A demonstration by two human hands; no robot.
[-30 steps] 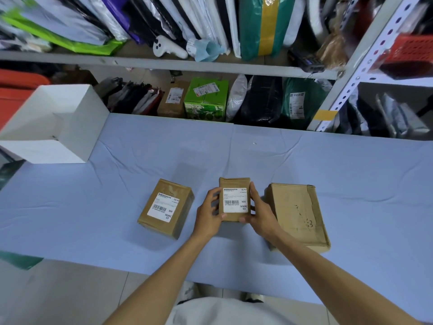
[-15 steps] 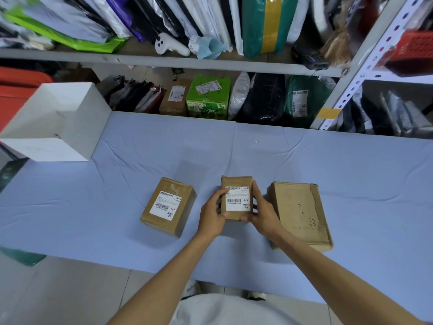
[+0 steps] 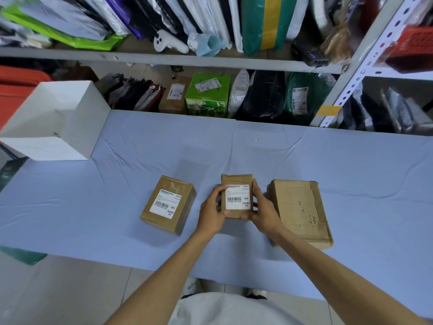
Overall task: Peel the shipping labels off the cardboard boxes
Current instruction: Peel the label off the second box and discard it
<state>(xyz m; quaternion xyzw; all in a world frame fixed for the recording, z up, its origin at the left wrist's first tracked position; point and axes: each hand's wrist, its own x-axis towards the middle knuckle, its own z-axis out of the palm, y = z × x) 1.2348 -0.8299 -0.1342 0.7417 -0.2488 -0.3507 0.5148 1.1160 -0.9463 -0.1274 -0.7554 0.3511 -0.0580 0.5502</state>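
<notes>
Three cardboard boxes lie on a blue cloth-covered table [image 3: 257, 158]. The small middle box [image 3: 236, 180] carries a white shipping label [image 3: 237, 199] on top. My left hand [image 3: 212, 211] grips its left side, thumb at the label's upper left corner. My right hand [image 3: 263, 211] grips its right side, fingers along the label's right edge. The left box [image 3: 185, 195] has its own white label [image 3: 166, 204], flat and untouched. The larger right box [image 3: 300, 208] shows a bare top with torn tape marks and no label.
An open white box [image 3: 77, 118] stands at the table's far left. Behind the table, metal shelving [image 3: 164, 58] holds parcels, mailer bags, a green carton [image 3: 207, 95] and a white controller [image 3: 169, 42]. The table's near edge runs just in front of my body.
Both hands stay on the middle box, which barely shifts. My left thumb has crept up to the label's top left corner. The view moved slightly closer.
</notes>
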